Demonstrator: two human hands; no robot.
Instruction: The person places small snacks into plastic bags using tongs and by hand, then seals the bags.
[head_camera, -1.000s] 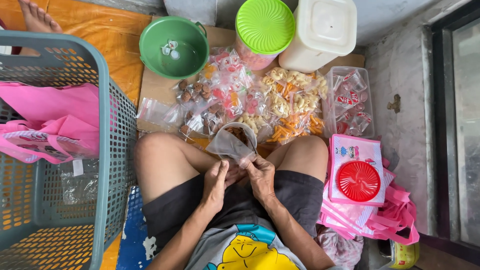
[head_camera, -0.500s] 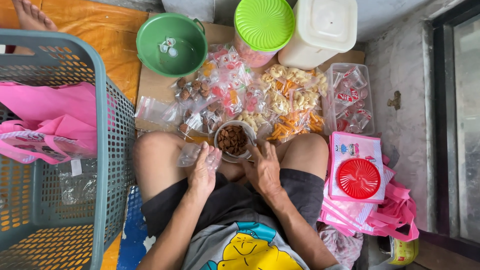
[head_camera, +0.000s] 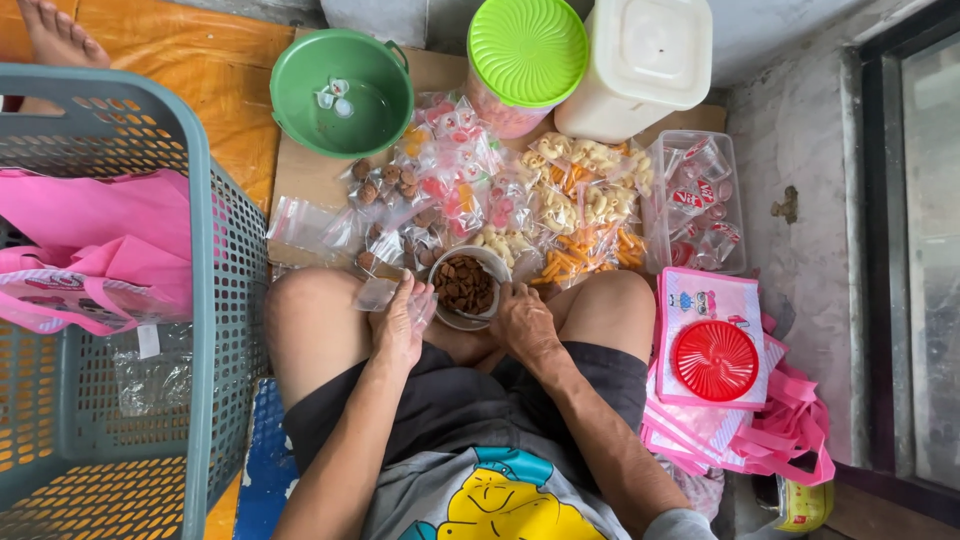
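1. Two hands at work, both low between my knees. My left hand (head_camera: 400, 322) pinches a small clear plastic bag (head_camera: 378, 293) between thumb and fingers; a second ago both hands were together on that bag in front of the bowl, and now the left has carried it off to the left side of the bowl, beside my left knee.
2. One small bowl (head_camera: 467, 283) of brown snack pieces, on the floor between my legs. It was hidden behind the bag a second ago and now lies uncovered. My right hand (head_camera: 522, 318) has come to its right rim, fingers curled down against it (whether they nip anything I cannot tell).
3. What the change amounts to, as I judge it: bag held ready on one side, bowl steadied or dipped into on the other, so filling looks about to start.
4. One heap of filled snack packets (head_camera: 520, 205) just beyond the bowl: brown, pink-and-red, pale curled and orange sorts (too many and too overlapped to count).
5. One green basin (head_camera: 342, 125), nearly empty, with a few small clear items inside.
6. Two tubs at the far edge: one with a green lid (head_camera: 528, 50), one white (head_camera: 640, 65).
7. One clear box (head_camera: 700, 200) of wrapped sweets on the right.
8. One red round lid (head_camera: 715, 360) on a stack of pink bags (head_camera: 735, 440).
9. One grey-blue basket (head_camera: 100, 300) on the left, with pink bags inside.
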